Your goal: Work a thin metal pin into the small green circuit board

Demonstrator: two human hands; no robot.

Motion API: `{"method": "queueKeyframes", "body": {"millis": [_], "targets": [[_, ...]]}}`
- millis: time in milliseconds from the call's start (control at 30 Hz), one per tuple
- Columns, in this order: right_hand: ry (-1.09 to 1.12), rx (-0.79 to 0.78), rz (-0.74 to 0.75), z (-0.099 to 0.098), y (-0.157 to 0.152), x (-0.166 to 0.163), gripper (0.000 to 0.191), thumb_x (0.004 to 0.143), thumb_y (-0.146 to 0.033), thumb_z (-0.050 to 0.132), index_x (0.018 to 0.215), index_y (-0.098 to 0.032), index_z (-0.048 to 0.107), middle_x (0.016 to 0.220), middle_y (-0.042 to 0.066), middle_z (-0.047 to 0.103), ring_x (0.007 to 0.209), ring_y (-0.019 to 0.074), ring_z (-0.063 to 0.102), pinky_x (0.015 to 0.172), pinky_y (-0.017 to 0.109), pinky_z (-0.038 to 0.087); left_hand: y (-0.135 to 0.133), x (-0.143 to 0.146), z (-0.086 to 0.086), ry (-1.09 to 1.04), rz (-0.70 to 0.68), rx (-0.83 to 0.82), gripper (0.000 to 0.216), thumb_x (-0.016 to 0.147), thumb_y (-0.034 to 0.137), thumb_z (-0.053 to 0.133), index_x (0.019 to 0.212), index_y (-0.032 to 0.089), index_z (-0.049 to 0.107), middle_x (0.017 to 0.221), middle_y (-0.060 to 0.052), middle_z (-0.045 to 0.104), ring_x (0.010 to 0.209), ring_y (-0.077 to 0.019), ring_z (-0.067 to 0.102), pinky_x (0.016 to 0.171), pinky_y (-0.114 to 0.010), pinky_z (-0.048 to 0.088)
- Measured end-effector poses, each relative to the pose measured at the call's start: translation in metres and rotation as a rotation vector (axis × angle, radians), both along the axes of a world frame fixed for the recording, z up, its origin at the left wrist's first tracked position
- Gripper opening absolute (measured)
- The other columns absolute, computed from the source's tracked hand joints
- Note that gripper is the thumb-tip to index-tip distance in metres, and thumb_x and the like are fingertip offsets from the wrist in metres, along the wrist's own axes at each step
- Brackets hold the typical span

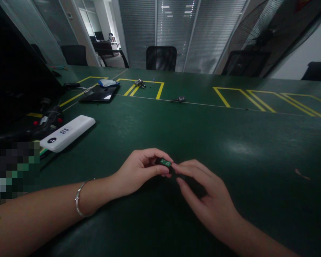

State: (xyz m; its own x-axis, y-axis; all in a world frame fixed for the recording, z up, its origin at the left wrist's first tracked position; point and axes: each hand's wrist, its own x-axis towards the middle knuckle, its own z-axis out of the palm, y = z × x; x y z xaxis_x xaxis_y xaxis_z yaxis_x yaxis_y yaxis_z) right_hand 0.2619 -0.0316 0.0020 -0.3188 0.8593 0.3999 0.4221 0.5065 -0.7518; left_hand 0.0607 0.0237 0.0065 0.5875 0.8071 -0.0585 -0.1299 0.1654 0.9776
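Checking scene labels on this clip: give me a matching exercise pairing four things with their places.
1 small green part
2 white oblong device
3 silver bracelet
4 black flat case

A far left, by the yellow lines
B on the left wrist
C pinched between left hand and right hand
D left of the hands, on the green table

Pairs: 1-C, 2-D, 3-B, 4-A
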Motion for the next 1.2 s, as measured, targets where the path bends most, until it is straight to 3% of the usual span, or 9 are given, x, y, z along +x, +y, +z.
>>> {"method": "queueKeyframes", "body": {"millis": [200,367,467,567,667,767,900,1067,1200], "targets": [[-0.011,-0.03,-0.011,0.0,0.0,0.0,0.037,0.09,-0.009,0.053,0.12,-0.028,0.061,0.106,0.004,0.063,0.096,0.0166,0.064,0.081,0.031,0.055,0.001,0.0,-0.001,-0.024,0.028,0.006,0.018,0.082,0.009,0.07,0.1,0.013,0.068,0.092,-0.003,0.072,0.079,-0.0124,0.07,0.077,-0.026,0.055],[-0.03,-0.064,-0.049,0.002,0.0,0.0,0.034,0.09,-0.01,0.053,0.119,-0.026,0.062,0.106,0.005,0.063,0.097,0.0163,0.064,0.081,0.03,0.055,0.002,0.0,-0.004,-0.009,0.143,-0.002,0.023,0.086,0.015,0.068,0.109,0.014,0.067,0.109,-0.007,0.071,0.094,-0.016,0.069,0.089,-0.031,0.053],[-0.036,-0.074,-0.027,0.002,0.0,0.001,0.034,0.09,-0.01,0.053,0.118,-0.026,0.062,0.107,0.005,0.064,0.097,0.0161,0.064,0.082,0.03,0.055,0.003,0.0,-0.006,-0.072,0.122,-0.05,0.025,0.097,0.027,0.054,0.113,0.013,0.067,0.116,-0.011,0.069,0.105,-0.0198,0.066,0.097,-0.035,0.05],[-0.036,-0.077,-0.011,0.001,0.001,0.0,0.034,0.09,-0.01,0.053,0.119,-0.026,0.062,0.107,0.005,0.064,0.098,0.0161,0.064,0.083,0.03,0.054,0.003,0.001,-0.009,-0.088,0.081,-0.084,0.021,0.096,0.024,0.056,0.109,0.013,0.069,0.118,-0.01,0.069,0.11,-0.0198,0.064,0.099,-0.034,0.048],[-0.016,-0.061,-0.017,-0.001,0.002,0.0,0.034,0.09,-0.01,0.054,0.118,-0.026,0.062,0.107,0.005,0.064,0.098,0.0165,0.063,0.084,0.03,0.053,0.003,0.001,-0.012,-0.121,0.047,-0.117,0.017,0.09,0.016,0.063,0.107,0.015,0.067,0.113,-0.008,0.07,0.103,-0.0178,0.065,0.094,-0.032,0.049],[-0.001,-0.063,-0.02,-0.001,0.001,0.0,0.034,0.09,-0.01,0.054,0.119,-0.027,0.062,0.107,0.004,0.064,0.097,0.0161,0.063,0.083,0.029,0.053,0.004,0.001,-0.012,-0.158,0.017,-0.143,0.026,0.088,0.013,0.065,0.114,0.018,0.062,0.11,-0.007,0.069,0.1,-0.0176,0.066,0.09,-0.032,0.049],[0.003,-0.069,-0.018,-0.002,0.0,0.001,0.033,0.091,-0.011,0.055,0.119,-0.027,0.062,0.105,0.004,0.064,0.094,0.0153,0.063,0.079,0.028,0.052,0.006,0.0,-0.009,-0.073,-0.046,-0.064,0.035,0.088,0.012,0.063,0.122,0.019,0.06,0.112,-0.007,0.066,0.1,-0.0169,0.063,0.09,-0.031,0.047],[0.004,-0.115,-0.019,-0.002,0.002,0.002,0.032,0.092,-0.013,0.054,0.12,-0.026,0.062,0.107,0.005,0.064,0.094,0.0154,0.063,0.078,0.028,0.052,0.007,0.0,-0.004,0.019,-0.099,0.032,0.021,0.088,0.009,0.062,0.108,0.016,0.065,0.101,-0.004,0.066,0.095,-0.0145,0.062,0.087,-0.029,0.047],[0.013,-0.114,-0.02,0.0,0.001,0.001,0.033,0.091,-0.012,0.054,0.119,-0.027,0.062,0.105,0.004,0.065,0.093,0.0153,0.063,0.076,0.028,0.053,0.005,0.001,-0.004,-0.016,-0.058,0.028,0.014,0.089,0.011,0.062,0.103,0.015,0.064,0.094,-0.002,0.066,0.082,-0.0123,0.063,0.076,-0.026,0.051]]}}
